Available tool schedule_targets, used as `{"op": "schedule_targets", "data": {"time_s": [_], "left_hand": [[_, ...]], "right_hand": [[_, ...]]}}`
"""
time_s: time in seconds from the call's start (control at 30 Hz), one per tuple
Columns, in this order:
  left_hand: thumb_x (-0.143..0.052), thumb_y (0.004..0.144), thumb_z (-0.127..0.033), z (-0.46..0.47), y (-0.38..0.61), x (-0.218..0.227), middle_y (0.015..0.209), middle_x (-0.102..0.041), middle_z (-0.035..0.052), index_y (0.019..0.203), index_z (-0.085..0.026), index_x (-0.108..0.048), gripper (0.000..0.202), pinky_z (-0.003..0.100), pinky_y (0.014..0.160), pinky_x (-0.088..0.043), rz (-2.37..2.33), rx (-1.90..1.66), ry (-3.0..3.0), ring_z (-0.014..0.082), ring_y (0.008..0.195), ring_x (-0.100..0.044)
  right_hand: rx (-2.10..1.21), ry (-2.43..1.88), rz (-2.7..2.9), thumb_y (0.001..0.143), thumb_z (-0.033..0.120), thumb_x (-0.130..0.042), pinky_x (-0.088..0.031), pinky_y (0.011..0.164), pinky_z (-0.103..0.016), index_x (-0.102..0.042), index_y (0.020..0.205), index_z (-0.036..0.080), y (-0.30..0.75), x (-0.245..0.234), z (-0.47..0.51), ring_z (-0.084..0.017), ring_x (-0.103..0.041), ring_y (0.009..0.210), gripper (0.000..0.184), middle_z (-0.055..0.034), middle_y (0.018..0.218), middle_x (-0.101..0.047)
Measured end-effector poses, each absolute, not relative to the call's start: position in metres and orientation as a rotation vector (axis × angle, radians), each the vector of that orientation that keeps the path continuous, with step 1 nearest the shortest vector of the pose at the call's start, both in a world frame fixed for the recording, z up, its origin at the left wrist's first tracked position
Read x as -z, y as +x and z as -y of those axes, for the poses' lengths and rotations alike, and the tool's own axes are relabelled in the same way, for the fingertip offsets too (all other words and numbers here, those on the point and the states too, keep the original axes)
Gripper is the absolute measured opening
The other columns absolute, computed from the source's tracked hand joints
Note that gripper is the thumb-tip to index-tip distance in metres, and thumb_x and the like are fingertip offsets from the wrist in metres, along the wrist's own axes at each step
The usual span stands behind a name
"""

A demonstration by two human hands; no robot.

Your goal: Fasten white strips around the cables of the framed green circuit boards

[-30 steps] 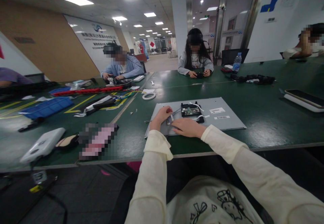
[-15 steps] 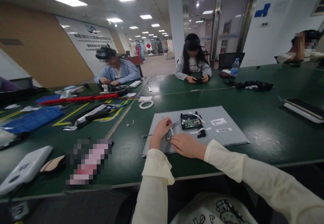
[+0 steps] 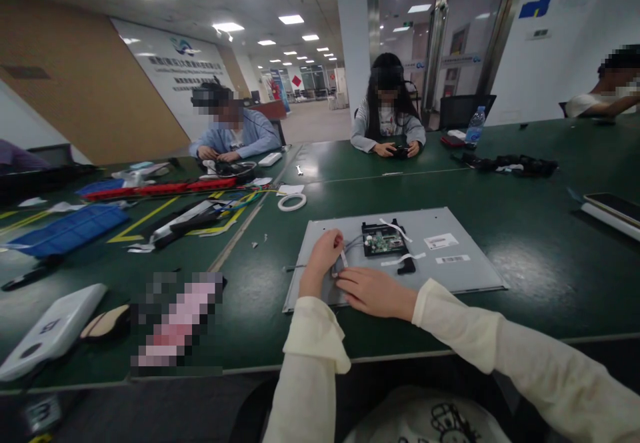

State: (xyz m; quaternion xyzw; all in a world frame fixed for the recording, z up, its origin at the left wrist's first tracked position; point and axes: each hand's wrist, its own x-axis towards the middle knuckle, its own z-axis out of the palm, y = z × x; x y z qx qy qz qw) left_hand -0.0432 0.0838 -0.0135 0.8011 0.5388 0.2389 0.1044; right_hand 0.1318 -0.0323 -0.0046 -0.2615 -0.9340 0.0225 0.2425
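Note:
A flat grey metal panel lies on the green table in front of me. On it sits a black-framed circuit board, with grey cables running left towards my hands. My left hand pinches the upper end of a white tape strip over the panel's left part. At the strip's lower end, the bent fingers of my right hand close on it beside the cables; its thumb is hidden. Two more white tape strips are stuck by the board.
A roll of white tape and a small wrench lie beyond the panel. Left are a blue tray, a white device and a blurred pink item. Two people work across the table; another sits far right.
The whole view has shifted slightly, so the panel appears a little further right. Both hands keep about the same place on the panel and the tape strip.

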Motion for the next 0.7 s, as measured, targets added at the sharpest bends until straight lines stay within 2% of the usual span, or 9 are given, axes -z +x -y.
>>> {"op": "schedule_targets", "data": {"time_s": [0.3, 0.5, 0.7], "left_hand": [[-0.047, 0.083, -0.01, -0.0832, -0.0384, 0.0193, 0.09, -0.06, 0.0064, 0.101, -0.017, -0.058, 0.021, 0.029, 0.083, -0.045, -1.69, -0.7, 2.414, 0.0181, 0.086, -0.057], [-0.045, 0.084, -0.007, -0.0835, -0.0368, 0.023, 0.097, -0.062, 0.0108, 0.12, -0.011, -0.051, 0.037, 0.03, 0.088, -0.044, -1.817, -0.775, 2.325, 0.0198, 0.095, -0.059], [-0.046, 0.082, -0.006, -0.0804, -0.035, 0.0201, 0.1, -0.064, 0.0128, 0.12, -0.011, -0.05, 0.038, 0.032, 0.09, -0.044, -1.911, -0.788, 2.283, 0.0218, 0.099, -0.06]], "right_hand": [[-0.087, -0.723, 2.584, 0.096, 0.027, -0.044, -0.044, 0.099, -0.037, -0.059, 0.121, 0.012, 0.1365, 0.0056, 0.0359, -0.021, -0.056, 0.115, 0.032, -0.0157, 0.126, -0.059], [-0.068, -0.671, 2.614, 0.096, 0.029, -0.046, -0.045, 0.098, -0.037, -0.061, 0.12, 0.012, 0.1393, 0.0037, 0.0405, -0.021, -0.057, 0.114, 0.033, -0.0152, 0.126, -0.06], [-0.042, -0.647, 2.621, 0.095, 0.028, -0.047, -0.045, 0.097, -0.036, -0.061, 0.12, 0.013, 0.1399, 0.0057, 0.0411, -0.019, -0.058, 0.113, 0.032, -0.0143, 0.125, -0.061]]}}
